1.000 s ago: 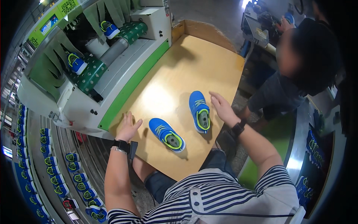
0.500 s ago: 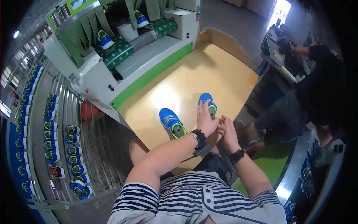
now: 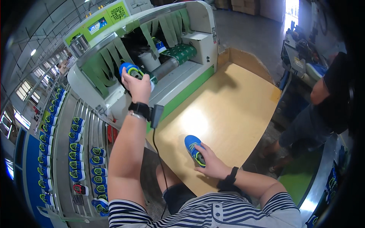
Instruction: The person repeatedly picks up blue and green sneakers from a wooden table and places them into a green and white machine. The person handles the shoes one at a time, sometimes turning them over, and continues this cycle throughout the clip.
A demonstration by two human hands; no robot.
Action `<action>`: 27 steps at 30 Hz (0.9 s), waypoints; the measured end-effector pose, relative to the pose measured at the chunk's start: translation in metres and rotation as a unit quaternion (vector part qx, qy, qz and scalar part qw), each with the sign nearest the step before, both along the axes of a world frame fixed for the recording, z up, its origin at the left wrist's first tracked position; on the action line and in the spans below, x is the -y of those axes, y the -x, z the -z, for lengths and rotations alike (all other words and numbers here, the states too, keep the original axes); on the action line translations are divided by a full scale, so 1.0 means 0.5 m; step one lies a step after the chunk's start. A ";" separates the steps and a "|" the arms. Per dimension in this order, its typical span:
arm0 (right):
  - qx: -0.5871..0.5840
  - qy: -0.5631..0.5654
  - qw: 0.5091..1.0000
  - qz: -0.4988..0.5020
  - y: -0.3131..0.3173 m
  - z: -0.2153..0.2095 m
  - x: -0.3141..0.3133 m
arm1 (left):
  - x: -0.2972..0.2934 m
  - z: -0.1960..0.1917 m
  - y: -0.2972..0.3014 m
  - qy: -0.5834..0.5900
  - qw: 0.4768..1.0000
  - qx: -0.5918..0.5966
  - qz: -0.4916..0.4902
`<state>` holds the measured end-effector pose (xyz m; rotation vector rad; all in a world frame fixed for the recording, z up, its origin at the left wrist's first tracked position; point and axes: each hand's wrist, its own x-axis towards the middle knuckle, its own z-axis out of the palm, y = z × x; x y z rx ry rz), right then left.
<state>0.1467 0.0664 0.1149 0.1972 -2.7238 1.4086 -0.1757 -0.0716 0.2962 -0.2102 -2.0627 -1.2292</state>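
Note:
My left hand (image 3: 137,86) is stretched out to the mouth of a white and green machine (image 3: 192,91), its fingers wrapped round a blue sports shoe (image 3: 125,68) with lime-green trim. That shoe is over the left part of the green conveyor belt (image 3: 182,51); whether it touches the belt is hidden. On the light wooden tabletop (image 3: 228,102), my right hand (image 3: 213,164) grips a second blue shoe (image 3: 193,143) by its opening, toe pointing away from me. Farther right on the belt, partly behind hanging strips, another blue shoe (image 3: 160,46) stands untouched.
Metal racks (image 3: 87,133) at the left carry rows of similar blue shoes and one dark and red shoe (image 3: 80,189). Grey-green strips (image 3: 114,57) hang across the machine opening. A cardboard edge (image 3: 247,62) borders the tabletop's far side. A co-worker (image 3: 323,102) stands at the right.
My left hand has gone from the tabletop to the machine mouth and now holds a shoe there. My right hand has come onto the left table shoe; the other has left the tabletop. The view has shifted.

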 end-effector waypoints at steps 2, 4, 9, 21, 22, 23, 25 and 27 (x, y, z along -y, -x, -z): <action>-0.011 0.022 1.000 0.017 0.002 0.014 0.007 | 0.035 0.030 0.080 0.039 0.996 0.069 -0.039; -0.027 0.035 0.999 0.028 0.001 -0.001 -0.004 | 0.065 0.050 0.154 0.041 0.998 0.022 -0.045; 0.072 0.171 0.977 0.109 0.018 -0.100 -0.097 | 0.065 0.036 0.076 -0.039 0.997 -0.023 0.060; -0.356 -0.033 0.920 0.159 0.744 -0.335 -0.268 | 0.052 0.432 -0.219 0.465 0.765 0.372 0.246; -0.214 -0.062 0.953 0.204 0.758 -0.317 -0.228 | 0.066 0.439 -0.218 0.473 0.762 0.376 0.234; -0.210 -0.061 0.955 0.202 0.775 -0.313 -0.206 | 0.076 0.445 -0.218 0.482 0.759 0.377 0.225; -0.219 -0.051 0.953 0.205 0.794 -0.294 -0.184 | 0.082 0.451 -0.222 0.488 0.757 0.377 0.215; -0.283 -0.055 0.933 0.216 0.780 -0.248 -0.200 | 0.082 0.447 -0.222 0.483 0.760 0.379 0.213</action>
